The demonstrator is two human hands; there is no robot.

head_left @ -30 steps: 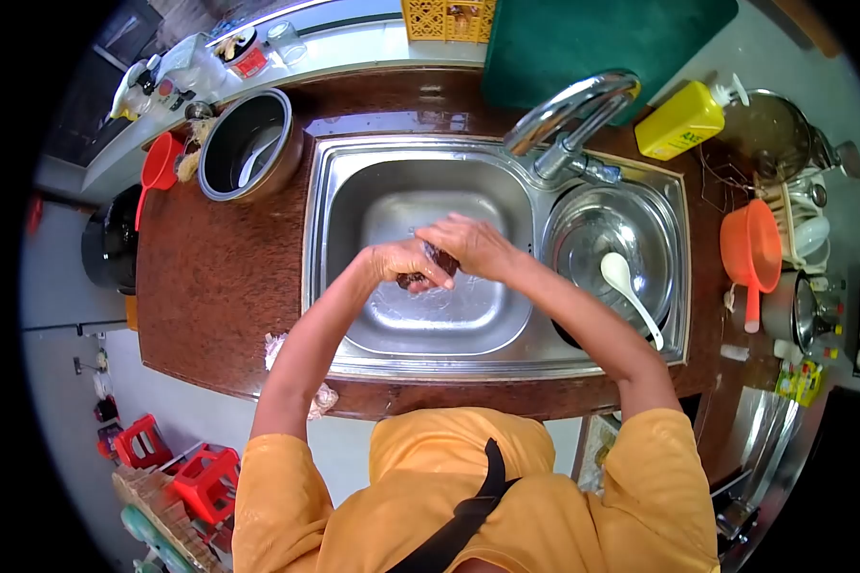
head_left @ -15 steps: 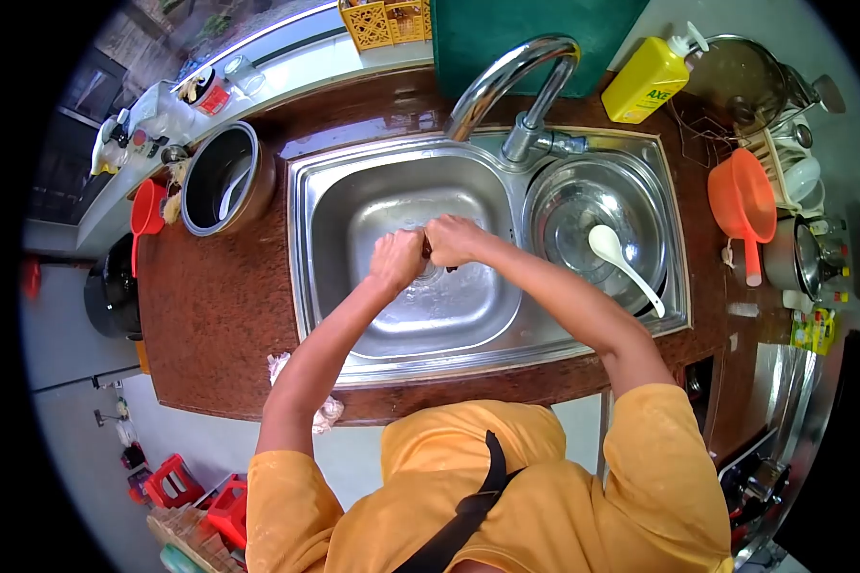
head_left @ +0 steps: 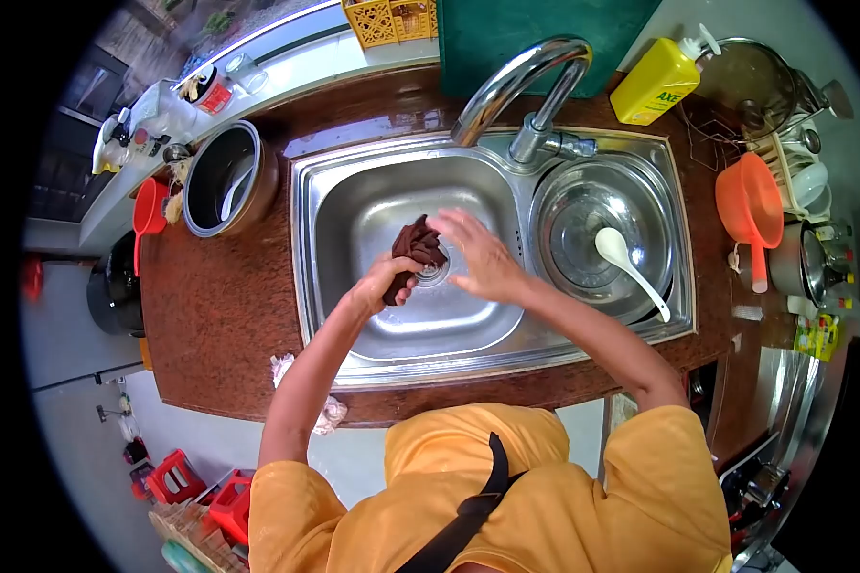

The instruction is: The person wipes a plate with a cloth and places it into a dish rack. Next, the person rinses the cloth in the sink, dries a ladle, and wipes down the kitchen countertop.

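Observation:
A dark brown cloth (head_left: 419, 245), crumpled and bunched, is gripped in my left hand (head_left: 389, 282) over the larger sink basin (head_left: 354, 205). Its upper part sticks out above my thumb, and a lower end shows below my fingers. My right hand (head_left: 487, 263) is just to the right of the cloth, fingers spread and slightly blurred, holding nothing. Under the cloth the drain (head_left: 434, 274) is partly visible. Above the sink curves the chrome faucet (head_left: 530, 143); I see no stream from its spout.
In the right basin sits a large metal bowl (head_left: 569, 215) with a white spoon (head_left: 631, 272) across it. A yellow soap bottle (head_left: 655, 84) stands behind. Right of the sink is an orange dipper (head_left: 750, 201). On the left counter is a dark inner pot (head_left: 225, 181).
Both hands were closed together on the cloth over the basin. Now my right hand has let go and moved slightly right, while my left hand keeps the cloth, which shows much more.

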